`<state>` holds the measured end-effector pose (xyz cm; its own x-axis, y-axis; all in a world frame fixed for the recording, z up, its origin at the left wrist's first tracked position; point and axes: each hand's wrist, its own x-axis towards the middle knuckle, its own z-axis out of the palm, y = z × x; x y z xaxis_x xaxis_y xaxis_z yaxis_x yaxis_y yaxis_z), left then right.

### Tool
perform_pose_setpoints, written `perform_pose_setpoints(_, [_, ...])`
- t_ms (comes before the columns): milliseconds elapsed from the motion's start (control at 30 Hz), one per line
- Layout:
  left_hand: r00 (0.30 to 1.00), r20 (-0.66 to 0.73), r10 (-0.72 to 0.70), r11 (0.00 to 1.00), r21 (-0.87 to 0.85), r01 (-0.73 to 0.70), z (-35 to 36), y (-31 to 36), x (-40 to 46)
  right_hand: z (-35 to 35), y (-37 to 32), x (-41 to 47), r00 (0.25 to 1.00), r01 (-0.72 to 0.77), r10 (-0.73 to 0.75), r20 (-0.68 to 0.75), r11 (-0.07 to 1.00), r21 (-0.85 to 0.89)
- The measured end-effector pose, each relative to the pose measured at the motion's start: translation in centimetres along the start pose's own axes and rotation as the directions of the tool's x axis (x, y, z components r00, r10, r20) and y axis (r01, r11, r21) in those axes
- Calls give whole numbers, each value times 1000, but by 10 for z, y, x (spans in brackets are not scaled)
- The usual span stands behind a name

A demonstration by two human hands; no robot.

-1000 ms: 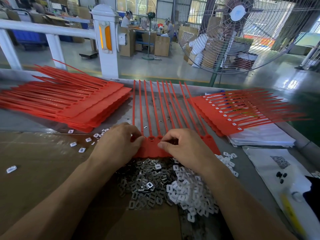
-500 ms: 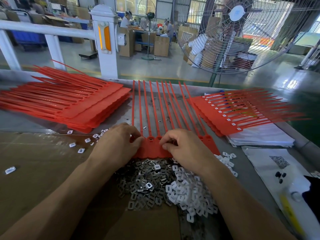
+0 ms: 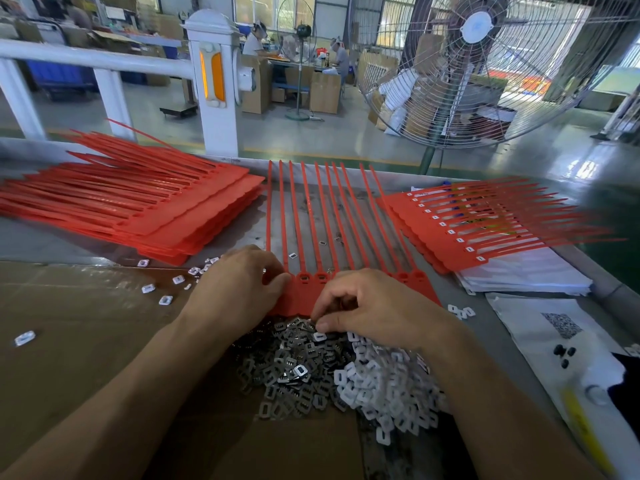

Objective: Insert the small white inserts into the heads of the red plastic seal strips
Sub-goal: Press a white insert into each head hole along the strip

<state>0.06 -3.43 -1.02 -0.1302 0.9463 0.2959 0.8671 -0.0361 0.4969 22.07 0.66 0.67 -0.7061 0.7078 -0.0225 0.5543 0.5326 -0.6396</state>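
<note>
My left hand (image 3: 239, 289) pins the red strips (image 3: 346, 292); my right hand (image 3: 374, 306) pinches at the inserts (image 3: 384, 379) (grey clips mixed alongside), so I risk grabbing wrongly.

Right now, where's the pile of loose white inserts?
In the head view, the white inserts lie low and right of centre, beside the grey metal clips, just under the right hand.
</note>
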Motion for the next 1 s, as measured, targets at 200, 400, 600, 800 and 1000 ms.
perform_pose_setpoints(200, [1000, 0, -5, 1000, -7, 5, 0, 0, -1, -4, 3, -3, 1000, -14, 14, 12, 1000, -2])
perform_pose_setpoints(400, [1000, -2, -7, 1000, -10, 7, 0, 1, 0, -8, 6, -5, 998, 2, 1, 62, 999, -50])
perform_pose_setpoints(600, [1000, 4, -5, 1000, -17, 5, 0, 0, 0, -9, 6, -7, 1000, -21, 21, 3, 1000, -13])
perform_pose_setpoints(800, [1000, 0, -1, 1000, -25, 1, 0, 0, 0, -9, 4, -8, 996, -21, 24, -85, 999, 32])
perform_pose_setpoints(1000, [1000, 17, -10, 1000, -26, 11, -3, 2, -2, -8, 11, -5, 924, -103, 153, -351, 982, 157])
